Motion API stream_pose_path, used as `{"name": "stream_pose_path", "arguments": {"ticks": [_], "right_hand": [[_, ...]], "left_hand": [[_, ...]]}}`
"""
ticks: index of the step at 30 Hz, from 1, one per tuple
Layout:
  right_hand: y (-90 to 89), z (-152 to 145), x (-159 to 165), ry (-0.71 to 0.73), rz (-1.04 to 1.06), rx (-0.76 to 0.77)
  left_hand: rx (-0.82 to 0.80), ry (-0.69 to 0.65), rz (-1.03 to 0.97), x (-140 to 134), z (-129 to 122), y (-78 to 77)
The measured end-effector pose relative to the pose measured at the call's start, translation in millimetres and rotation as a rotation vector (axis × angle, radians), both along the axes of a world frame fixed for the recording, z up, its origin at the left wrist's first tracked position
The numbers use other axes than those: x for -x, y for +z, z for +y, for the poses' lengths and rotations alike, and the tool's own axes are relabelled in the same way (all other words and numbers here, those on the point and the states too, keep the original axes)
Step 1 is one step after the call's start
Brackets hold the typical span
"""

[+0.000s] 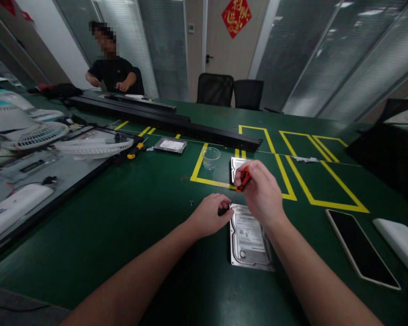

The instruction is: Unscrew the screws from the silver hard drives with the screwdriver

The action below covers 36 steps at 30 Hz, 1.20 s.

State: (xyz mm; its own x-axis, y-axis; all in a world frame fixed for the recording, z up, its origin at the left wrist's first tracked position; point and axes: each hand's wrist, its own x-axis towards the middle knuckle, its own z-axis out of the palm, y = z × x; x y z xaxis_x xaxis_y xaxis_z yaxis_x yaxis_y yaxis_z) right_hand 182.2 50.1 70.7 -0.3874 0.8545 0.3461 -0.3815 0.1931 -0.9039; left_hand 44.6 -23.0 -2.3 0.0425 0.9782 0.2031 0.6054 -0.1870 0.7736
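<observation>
My right hand [263, 192] is closed around the orange-and-black handle of a screwdriver [245, 177]. The thin shaft slants down to the top left corner of a silver hard drive [248, 235], which lies flat with its label up. At that same corner is my left hand [211, 213], fingers curled and thumb at the drive's edge. Something dark shows between its thumb and fingers; I cannot make out what. Just beyond, a second hard drive [236, 165] is partly covered by my right hand. A few tiny screws [191, 203] lie to the left.
A clear plastic cup [211, 159], another hard drive [171, 145] and a yellow-black screwdriver [135, 151] stand or lie farther back. Long black bars [190, 127] cross the table. At right are a phone [362, 249] and a white box [399, 244]. Fan parts [37, 129] crowd the left; a person [112, 72] sits opposite.
</observation>
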Motion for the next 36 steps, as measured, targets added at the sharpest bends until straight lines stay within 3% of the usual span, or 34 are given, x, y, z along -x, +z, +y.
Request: {"name": "stream_pose_path", "arguments": {"ticks": [22, 28, 36], "right_hand": [[6.5, 0.5, -0.3, 0.051, 0.059, 0.084], [11.9, 9.6, -9.7, -0.009, -0.054, 0.108], [38.7, 14.9, -36.5, 0.016, -0.464, -0.296]], "left_hand": [[-0.005, 0.008, -0.018, 0.7, -0.8, -1.2], [-0.001, 0.014, 0.003, 0.6, -0.6, -0.3], [0.007, 0.012, 0.019, 1.3, -0.8, -0.2]]}}
